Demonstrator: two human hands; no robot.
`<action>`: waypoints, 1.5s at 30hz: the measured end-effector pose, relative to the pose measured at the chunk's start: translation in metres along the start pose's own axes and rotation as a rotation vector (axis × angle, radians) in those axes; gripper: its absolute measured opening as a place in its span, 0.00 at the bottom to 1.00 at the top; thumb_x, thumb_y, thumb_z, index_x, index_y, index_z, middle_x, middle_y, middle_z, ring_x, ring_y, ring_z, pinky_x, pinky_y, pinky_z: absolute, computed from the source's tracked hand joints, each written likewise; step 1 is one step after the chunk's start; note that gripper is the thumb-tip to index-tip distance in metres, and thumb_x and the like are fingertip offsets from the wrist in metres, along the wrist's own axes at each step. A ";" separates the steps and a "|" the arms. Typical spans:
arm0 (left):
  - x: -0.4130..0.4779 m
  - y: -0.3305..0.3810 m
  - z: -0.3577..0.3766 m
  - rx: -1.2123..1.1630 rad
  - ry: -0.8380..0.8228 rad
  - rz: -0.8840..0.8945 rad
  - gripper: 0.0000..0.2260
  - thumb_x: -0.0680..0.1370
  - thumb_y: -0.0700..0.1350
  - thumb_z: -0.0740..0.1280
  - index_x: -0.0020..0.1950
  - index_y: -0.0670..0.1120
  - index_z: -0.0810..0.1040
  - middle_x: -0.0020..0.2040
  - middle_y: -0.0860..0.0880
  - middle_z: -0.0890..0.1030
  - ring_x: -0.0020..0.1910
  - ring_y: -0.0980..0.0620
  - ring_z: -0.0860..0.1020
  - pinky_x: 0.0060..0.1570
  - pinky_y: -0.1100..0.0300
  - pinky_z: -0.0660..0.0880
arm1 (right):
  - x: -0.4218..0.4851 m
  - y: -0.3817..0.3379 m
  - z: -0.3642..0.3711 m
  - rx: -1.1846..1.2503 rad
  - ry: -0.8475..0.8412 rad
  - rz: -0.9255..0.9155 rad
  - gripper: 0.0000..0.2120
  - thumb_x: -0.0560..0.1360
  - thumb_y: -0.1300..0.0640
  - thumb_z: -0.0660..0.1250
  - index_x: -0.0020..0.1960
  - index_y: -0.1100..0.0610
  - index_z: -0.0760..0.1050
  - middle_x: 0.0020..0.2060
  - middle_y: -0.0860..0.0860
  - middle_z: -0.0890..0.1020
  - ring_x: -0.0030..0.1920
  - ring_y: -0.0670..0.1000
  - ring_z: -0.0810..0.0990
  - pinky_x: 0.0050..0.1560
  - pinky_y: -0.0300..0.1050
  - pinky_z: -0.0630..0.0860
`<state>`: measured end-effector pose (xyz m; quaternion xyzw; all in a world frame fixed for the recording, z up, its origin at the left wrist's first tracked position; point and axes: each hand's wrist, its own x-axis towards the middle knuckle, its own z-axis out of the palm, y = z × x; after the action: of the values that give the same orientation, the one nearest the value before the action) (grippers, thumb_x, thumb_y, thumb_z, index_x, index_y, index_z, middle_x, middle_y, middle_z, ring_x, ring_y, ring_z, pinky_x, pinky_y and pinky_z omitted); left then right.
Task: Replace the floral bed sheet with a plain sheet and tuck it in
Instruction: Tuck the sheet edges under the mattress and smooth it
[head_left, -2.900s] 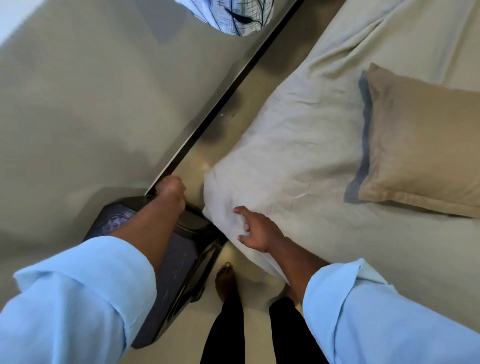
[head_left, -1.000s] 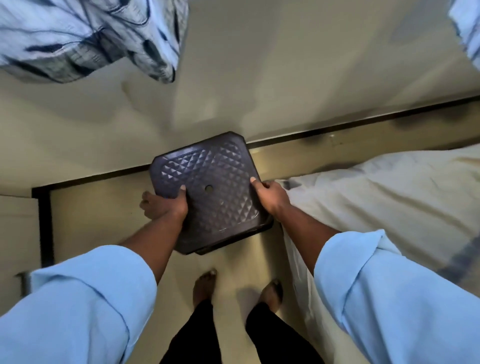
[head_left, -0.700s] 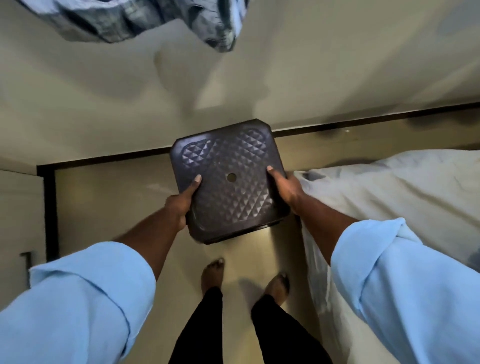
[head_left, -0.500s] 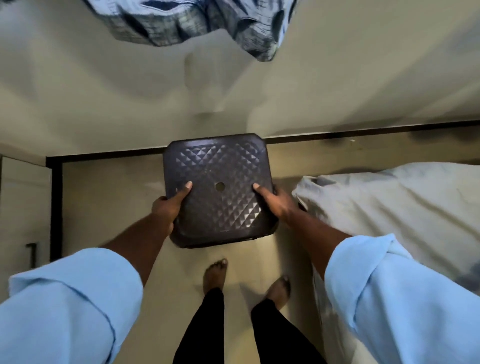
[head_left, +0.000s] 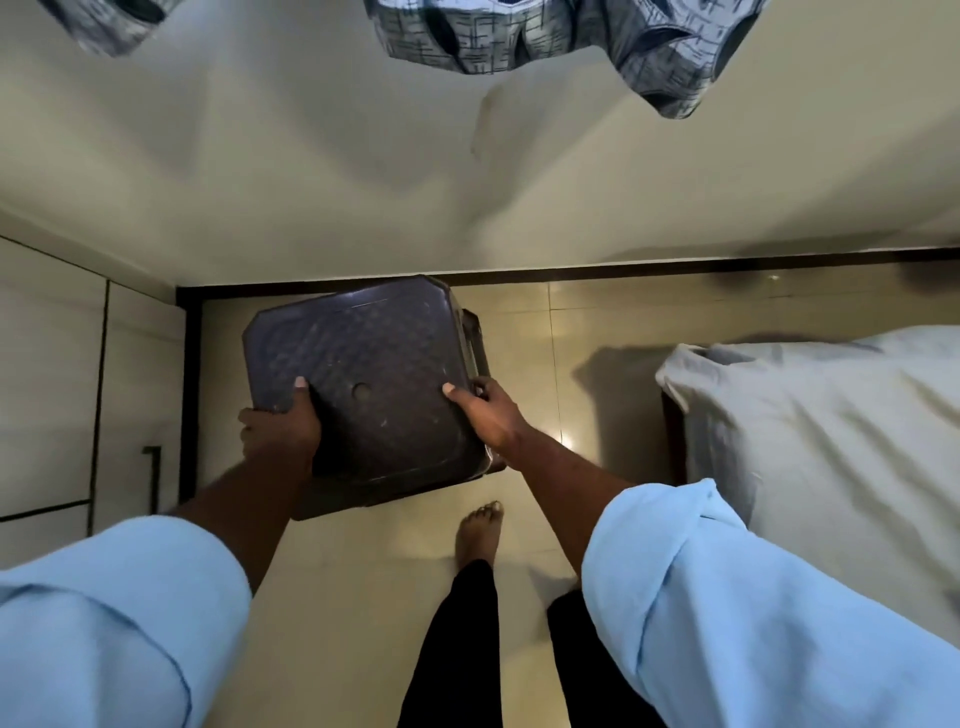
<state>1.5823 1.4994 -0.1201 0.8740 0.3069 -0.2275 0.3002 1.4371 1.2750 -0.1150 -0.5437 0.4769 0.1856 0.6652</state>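
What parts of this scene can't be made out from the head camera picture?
In the head view:
- Legs of the stool: mostly hidden beneath its seat, so floor contact is unclear.
- Both grips: left hand and right hand wrap under the stool's rim, fingertips out of sight.
- The plain sheet: cut off by the right edge and covered by the right sleeve; tucking unreadable.
- The patterned cloth: cut off by the top edge.
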 end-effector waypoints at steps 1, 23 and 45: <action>-0.006 0.006 0.003 0.060 0.047 0.054 0.46 0.72 0.71 0.65 0.78 0.41 0.57 0.75 0.36 0.65 0.71 0.32 0.67 0.70 0.38 0.67 | -0.001 0.002 -0.001 0.002 0.016 0.007 0.30 0.76 0.42 0.72 0.73 0.54 0.70 0.65 0.51 0.78 0.62 0.54 0.79 0.66 0.50 0.76; -0.300 0.050 0.298 0.372 -0.868 0.508 0.10 0.79 0.50 0.70 0.41 0.47 0.76 0.40 0.51 0.78 0.46 0.48 0.76 0.48 0.59 0.71 | -0.068 0.167 -0.284 -0.811 0.992 0.119 0.24 0.71 0.44 0.71 0.62 0.54 0.72 0.54 0.53 0.78 0.55 0.58 0.78 0.54 0.56 0.74; -0.329 0.018 0.424 0.253 -0.830 0.234 0.12 0.78 0.39 0.69 0.59 0.35 0.77 0.59 0.37 0.81 0.58 0.41 0.81 0.68 0.43 0.73 | -0.080 0.228 -0.321 -0.607 0.853 -0.295 0.15 0.82 0.48 0.60 0.38 0.51 0.65 0.32 0.46 0.70 0.34 0.54 0.71 0.33 0.47 0.64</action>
<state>1.2704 1.0745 -0.2256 0.7674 0.0295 -0.5593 0.3122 1.0852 1.0849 -0.1583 -0.7995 0.5483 -0.0176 0.2447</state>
